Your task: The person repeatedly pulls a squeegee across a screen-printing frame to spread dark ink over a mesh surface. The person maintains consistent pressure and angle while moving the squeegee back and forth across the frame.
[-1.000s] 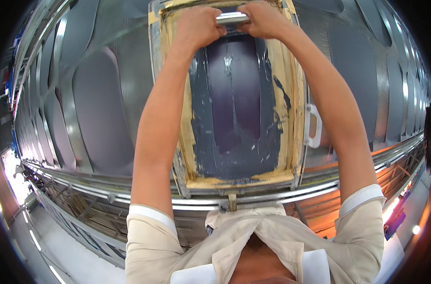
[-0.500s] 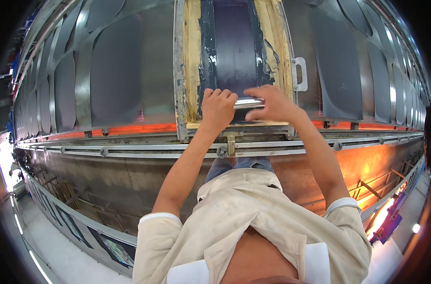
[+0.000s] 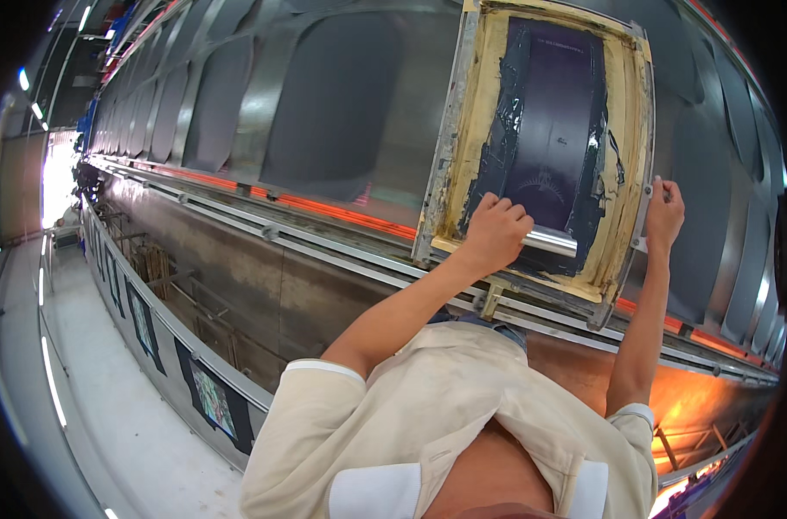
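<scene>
A screen-printing frame (image 3: 456,121) lies tilted on the long table, its dark mesh (image 3: 556,112) edged with black smears and yellowed tape. At the near end of the mesh, my left hand (image 3: 497,232) is closed around one end of a shiny metal squeegee bar (image 3: 551,242); the palm hides that end. My right hand (image 3: 665,212) is at the frame's right side, fingers curled around the pale side handle (image 3: 643,230), which is mostly covered by the hand.
Dark, rounded flat pieces (image 3: 329,104) lie in rows along the metal table. A metal rail (image 3: 324,249) with rollers and an orange strip (image 3: 350,221) runs along its near edge. Behind me, framed pictures (image 3: 212,398) line a low wall; an orange glow (image 3: 705,415) shows at lower right.
My right hand has left the bar and moved to the frame's side handle. My left hand keeps the bar. The view has turned, so the frame appears farther right and tilted.
</scene>
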### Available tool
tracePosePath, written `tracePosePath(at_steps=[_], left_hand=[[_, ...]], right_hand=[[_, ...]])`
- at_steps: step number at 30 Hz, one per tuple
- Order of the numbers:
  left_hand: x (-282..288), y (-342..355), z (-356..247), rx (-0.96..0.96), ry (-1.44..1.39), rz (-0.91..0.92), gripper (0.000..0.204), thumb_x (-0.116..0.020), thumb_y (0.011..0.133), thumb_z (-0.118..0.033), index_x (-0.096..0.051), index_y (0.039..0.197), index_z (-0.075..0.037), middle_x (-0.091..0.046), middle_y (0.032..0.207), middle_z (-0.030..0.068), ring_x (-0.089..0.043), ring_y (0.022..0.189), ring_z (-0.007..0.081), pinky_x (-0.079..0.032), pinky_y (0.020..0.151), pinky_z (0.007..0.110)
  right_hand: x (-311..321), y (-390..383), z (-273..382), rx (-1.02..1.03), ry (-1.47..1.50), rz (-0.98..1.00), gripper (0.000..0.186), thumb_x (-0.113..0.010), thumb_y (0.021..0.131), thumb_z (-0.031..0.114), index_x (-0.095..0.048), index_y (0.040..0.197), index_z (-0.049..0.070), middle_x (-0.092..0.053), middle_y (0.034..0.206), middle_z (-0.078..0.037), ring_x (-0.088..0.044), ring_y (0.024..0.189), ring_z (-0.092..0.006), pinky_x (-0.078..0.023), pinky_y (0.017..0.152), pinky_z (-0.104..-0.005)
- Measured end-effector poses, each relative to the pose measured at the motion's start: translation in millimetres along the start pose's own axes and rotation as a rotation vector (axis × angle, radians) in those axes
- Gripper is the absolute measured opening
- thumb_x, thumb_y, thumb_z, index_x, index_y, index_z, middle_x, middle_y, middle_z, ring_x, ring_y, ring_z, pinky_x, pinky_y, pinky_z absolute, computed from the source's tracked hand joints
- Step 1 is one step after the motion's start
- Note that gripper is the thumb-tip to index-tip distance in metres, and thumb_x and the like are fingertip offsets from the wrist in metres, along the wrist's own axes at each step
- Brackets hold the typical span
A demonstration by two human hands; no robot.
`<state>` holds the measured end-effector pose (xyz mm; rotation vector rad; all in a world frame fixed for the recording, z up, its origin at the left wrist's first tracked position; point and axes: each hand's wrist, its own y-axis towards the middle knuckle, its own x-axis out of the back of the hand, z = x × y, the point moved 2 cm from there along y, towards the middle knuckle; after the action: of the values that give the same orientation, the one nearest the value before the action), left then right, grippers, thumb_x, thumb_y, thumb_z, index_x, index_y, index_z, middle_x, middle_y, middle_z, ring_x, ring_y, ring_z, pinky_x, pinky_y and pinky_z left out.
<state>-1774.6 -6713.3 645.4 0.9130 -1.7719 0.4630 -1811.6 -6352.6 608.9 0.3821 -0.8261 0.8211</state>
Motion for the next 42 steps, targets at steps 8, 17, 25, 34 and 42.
tracePosePath(at_steps=[8,17,25,34,42], left_hand=[[82,-94,152,0.036,0.038,-0.057,0.023,-0.072,0.07,-0.006,-0.073,0.091,-0.012,-0.071,0.092,0.0065,-0.067,0.09,0.0287,-0.047,0.082,0.045],[197,-215,329,0.007,0.114,-0.115,0.032,-0.081,0.067,-0.003,-0.074,0.097,-0.012,-0.074,0.1,0.0016,-0.066,0.088,0.0256,-0.046,0.083,0.04],[182,-259,333,-0.108,0.124,-0.087,0.04,-0.071,0.063,0.001,-0.071,0.101,-0.012,-0.072,0.106,0.0015,-0.064,0.092,0.0241,-0.045,0.086,0.041],[179,-167,387,-0.101,0.193,-0.214,0.024,-0.063,0.073,0.001,-0.07,0.094,-0.009,-0.072,0.1,0.0024,-0.061,0.082,0.0231,-0.042,0.082,0.039],[188,79,514,-0.159,0.238,-0.29,0.014,-0.07,0.074,-0.006,-0.069,0.086,-0.013,-0.069,0.09,0.0035,-0.064,0.087,0.0254,-0.043,0.081,0.041]], right_hand=[[-134,-113,144,0.172,0.265,-0.074,0.017,-0.065,0.095,0.022,-0.073,0.103,0.01,-0.074,0.1,-0.014,-0.071,0.089,-0.0353,-0.055,0.078,-0.0419],[-265,-217,327,0.12,0.539,-0.06,0.019,-0.067,0.092,0.02,-0.067,0.095,0.002,-0.072,0.085,-0.021,-0.07,0.082,-0.0426,-0.054,0.073,-0.0453],[-302,-200,319,0.175,0.286,-0.146,0.025,-0.067,0.094,0.028,-0.071,0.096,0.003,-0.074,0.093,-0.017,-0.071,0.09,-0.0372,-0.053,0.079,-0.044],[-289,-194,315,-0.02,0.136,0.125,0.027,-0.067,0.093,0.031,-0.069,0.099,0.006,-0.072,0.09,-0.02,-0.069,0.087,-0.0391,-0.052,0.077,-0.0467],[-279,-116,378,0.27,-0.014,0.32,0.036,-0.073,0.091,0.035,-0.071,0.116,0.009,-0.073,0.104,-0.012,-0.067,0.095,-0.0321,-0.052,0.085,-0.0414]])
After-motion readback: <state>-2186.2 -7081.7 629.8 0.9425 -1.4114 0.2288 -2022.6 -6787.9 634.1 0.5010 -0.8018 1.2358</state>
